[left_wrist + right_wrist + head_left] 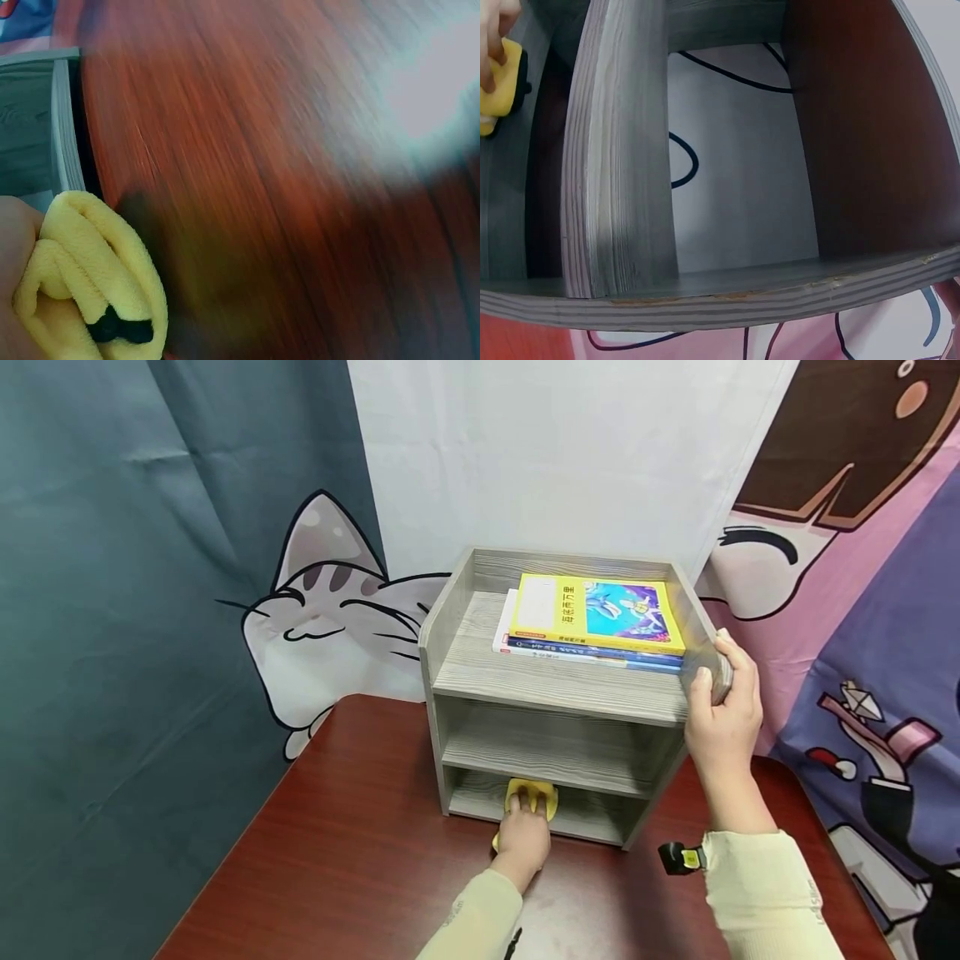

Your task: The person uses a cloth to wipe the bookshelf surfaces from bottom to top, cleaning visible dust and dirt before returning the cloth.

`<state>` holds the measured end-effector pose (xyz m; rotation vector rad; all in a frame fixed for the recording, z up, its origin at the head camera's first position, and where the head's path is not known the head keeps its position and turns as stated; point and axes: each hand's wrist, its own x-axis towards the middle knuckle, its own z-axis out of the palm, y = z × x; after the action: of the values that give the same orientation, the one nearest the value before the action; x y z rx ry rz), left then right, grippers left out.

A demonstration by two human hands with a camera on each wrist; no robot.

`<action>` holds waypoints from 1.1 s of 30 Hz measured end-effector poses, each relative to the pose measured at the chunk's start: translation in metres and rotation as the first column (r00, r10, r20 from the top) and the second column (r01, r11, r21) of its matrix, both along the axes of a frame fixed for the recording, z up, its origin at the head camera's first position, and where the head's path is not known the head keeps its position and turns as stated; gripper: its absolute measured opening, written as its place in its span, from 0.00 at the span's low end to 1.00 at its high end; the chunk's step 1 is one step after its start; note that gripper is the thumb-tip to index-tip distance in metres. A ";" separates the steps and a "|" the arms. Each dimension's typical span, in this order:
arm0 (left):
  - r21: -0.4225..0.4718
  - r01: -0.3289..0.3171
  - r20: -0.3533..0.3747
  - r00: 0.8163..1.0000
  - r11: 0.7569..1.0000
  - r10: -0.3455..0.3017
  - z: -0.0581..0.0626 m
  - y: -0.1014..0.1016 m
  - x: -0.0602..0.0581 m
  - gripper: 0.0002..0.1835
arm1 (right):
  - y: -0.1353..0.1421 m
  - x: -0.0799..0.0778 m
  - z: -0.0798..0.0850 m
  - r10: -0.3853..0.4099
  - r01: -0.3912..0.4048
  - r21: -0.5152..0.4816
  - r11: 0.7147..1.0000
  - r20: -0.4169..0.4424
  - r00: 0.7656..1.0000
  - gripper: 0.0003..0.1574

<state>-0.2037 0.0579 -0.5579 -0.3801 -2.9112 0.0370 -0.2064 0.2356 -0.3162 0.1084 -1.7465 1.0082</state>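
A folded yellow cloth (551, 800) is at the front of the bottom shelf of a small grey wood-grain shelf unit (517, 681). My left hand (523, 839) holds it from above, its fingers bent over the fabric. In the left wrist view the cloth (105, 259) looks bunched and carries a black tag. The same cloth (508, 79) shows at the upper left of the right wrist view. My right hand (726, 722) grips the front edge of the unit's right side panel, thumb inside and fingers outside.
Stacked books (600, 614), a yellow one uppermost, lie on the unit's top level against its right side. The unit stands on a reddish-brown table (322, 852). Printed curtains (570, 452) hang behind. Dark cords show behind the unit in the right wrist view.
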 end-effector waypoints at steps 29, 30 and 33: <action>0.073 -0.092 -0.055 0.994 0.993 0.096 -0.003 -0.020 -0.011 0.21 | 0.016 -0.016 -0.016 -0.020 0.020 0.009 1.000 0.020 1.000 0.23; 0.068 -0.091 -0.056 0.994 0.994 0.095 -0.003 -0.019 -0.011 0.21 | 0.017 -0.017 -0.017 -0.017 0.016 0.012 1.000 0.020 1.000 0.23; 0.050 -0.083 -0.058 0.995 0.995 0.086 -0.002 -0.014 -0.010 0.21 | 0.018 -0.018 -0.019 -0.003 0.003 0.017 1.000 0.020 1.000 0.23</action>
<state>-0.2135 0.0437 -0.5604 -0.2431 -2.8615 -0.0077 -0.2244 0.2538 -0.3349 0.1070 -1.7734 0.9953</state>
